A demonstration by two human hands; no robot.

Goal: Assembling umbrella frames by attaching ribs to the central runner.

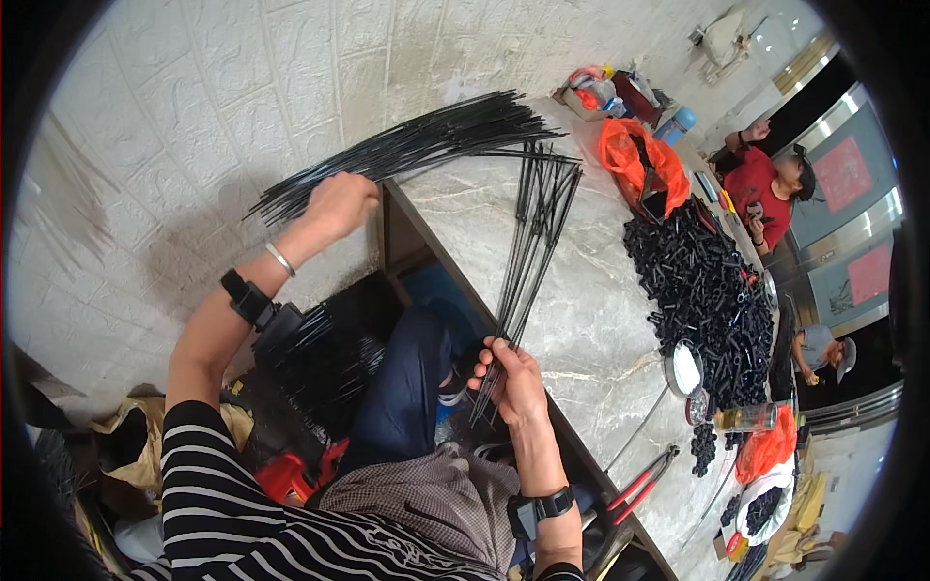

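Note:
A loose bundle of thin black rods (535, 252) fans out over the table from my right hand (513, 382). Its fingers are closed round the lower part of the rods, and the short ends poke out below the hand at the table's edge. My left hand (339, 205) is raised at the far left, with its fingers curled together. Whether anything is pinched in them is hidden. Just behind it a thicker bundle of black rods (426, 140) lies across the table corner against the wall, partly overhanging the edge.
On the grey marbled table (591, 281) lie a heap of small black parts (697, 281), an orange plastic bag (630, 145), a white round container (685, 370) and red-handled pliers (644, 487). More black rods (325, 363) are beside my leg. Two people (773, 194) are at the far right.

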